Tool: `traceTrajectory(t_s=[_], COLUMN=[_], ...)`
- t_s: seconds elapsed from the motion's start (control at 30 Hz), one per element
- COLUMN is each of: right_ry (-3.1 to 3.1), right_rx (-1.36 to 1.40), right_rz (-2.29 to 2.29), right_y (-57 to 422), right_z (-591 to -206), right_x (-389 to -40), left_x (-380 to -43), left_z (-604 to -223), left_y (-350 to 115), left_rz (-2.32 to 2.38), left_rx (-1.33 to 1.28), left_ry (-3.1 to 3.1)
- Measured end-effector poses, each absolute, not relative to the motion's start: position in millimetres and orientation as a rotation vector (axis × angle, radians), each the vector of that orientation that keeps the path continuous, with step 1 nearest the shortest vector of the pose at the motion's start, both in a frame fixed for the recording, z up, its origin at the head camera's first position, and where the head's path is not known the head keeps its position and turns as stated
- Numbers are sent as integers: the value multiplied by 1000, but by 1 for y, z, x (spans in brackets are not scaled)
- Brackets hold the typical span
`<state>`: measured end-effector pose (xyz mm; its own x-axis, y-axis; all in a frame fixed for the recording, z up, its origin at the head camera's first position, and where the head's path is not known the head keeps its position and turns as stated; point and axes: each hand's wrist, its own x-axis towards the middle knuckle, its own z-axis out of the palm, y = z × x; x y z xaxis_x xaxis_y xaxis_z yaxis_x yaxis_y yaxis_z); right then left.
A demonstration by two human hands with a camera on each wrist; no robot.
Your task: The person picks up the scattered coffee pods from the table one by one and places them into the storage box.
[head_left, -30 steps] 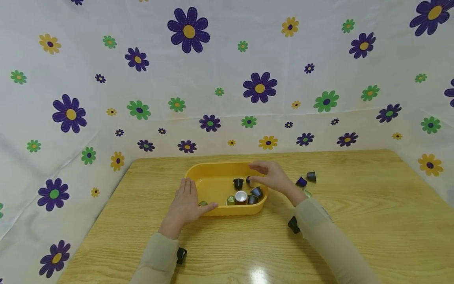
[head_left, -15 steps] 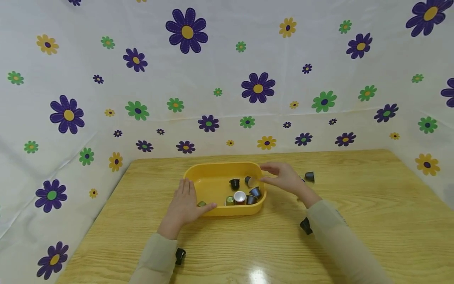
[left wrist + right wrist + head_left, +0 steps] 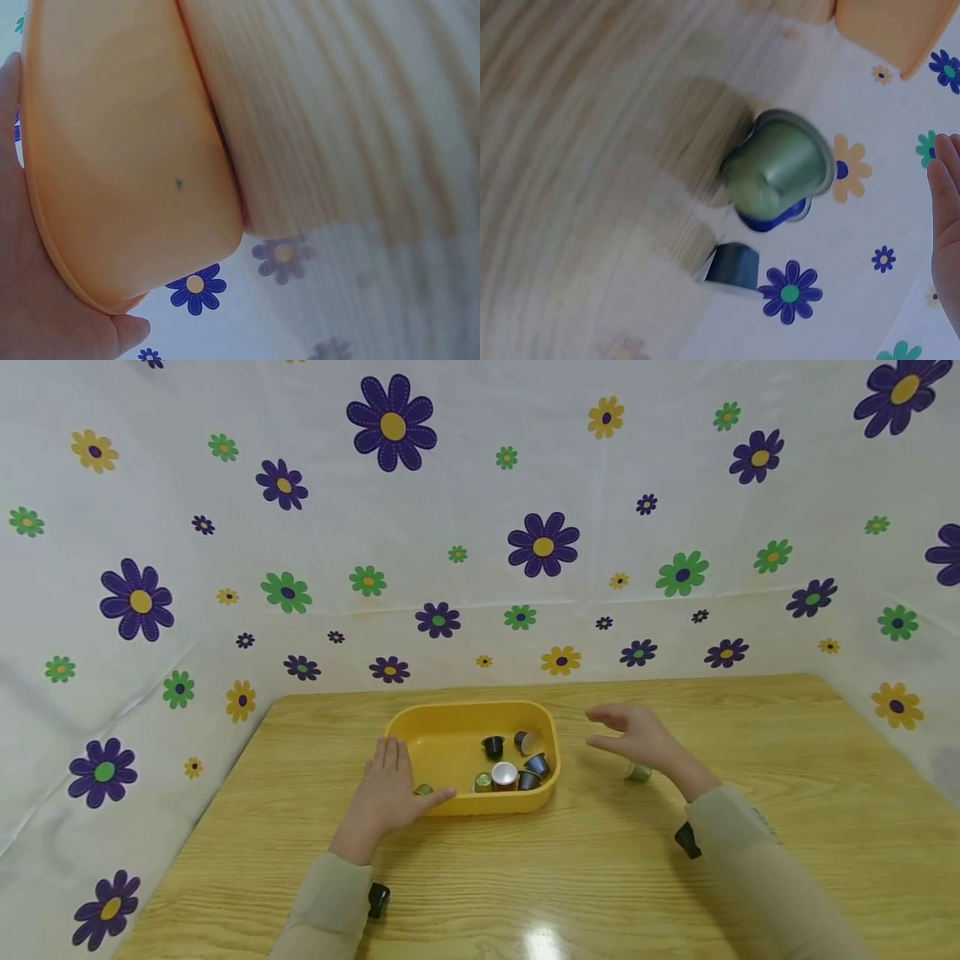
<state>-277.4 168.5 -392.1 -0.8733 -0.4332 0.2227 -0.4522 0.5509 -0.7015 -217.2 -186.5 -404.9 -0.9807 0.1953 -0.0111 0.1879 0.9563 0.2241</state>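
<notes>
A yellow tray [image 3: 465,806] holds several coffee capsules: a black one [image 3: 492,747], one with its silver lid facing up [image 3: 504,775], a green one [image 3: 483,782] and some dark ones at the right. My left hand [image 3: 386,802] rests on the tray's left rim, fingers straight, thumb along the front rim. Right of the tray, my right hand [image 3: 643,745] hovers with fingers spread and nothing held. Under it lies a light green capsule [image 3: 780,169]. The right wrist view shows a blue capsule [image 3: 776,219] behind that and a dark capsule [image 3: 733,266] nearby; the hand hides both in the head view.
The tray stands on a wood-grain table [image 3: 480,885], near its back edge. A flower-print cloth [image 3: 450,485] hangs behind and at both sides. Black wrist devices [image 3: 378,900] sit under the sleeves.
My right hand has moved away from the tray to the right, over the loose capsules. A dark capsule with a pale lid now lies freely in the tray. The left hand has stayed on the rim.
</notes>
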Motion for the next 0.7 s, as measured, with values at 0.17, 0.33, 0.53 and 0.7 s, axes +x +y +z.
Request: traceTrajectory(t_s=[0.17,0.33,0.53,0.7], right_ry=[-2750,-2778,-2787,-2792], right_rx=[785,764,748,748], right_rz=[1214,1217,1250,1240], right_y=[183,195,207,210], right_z=[-393,-393,-395,-396], right_x=[-275,-271,-267,-266], left_x=[-218,-218,-217,-217], left_z=[-405,-405,-405,-404], left_y=[-187,-187,-186,-186], left_rz=[343,343,351,351], left_rx=[310,317,327,326], left_ry=[3075,3079,3076,3072])
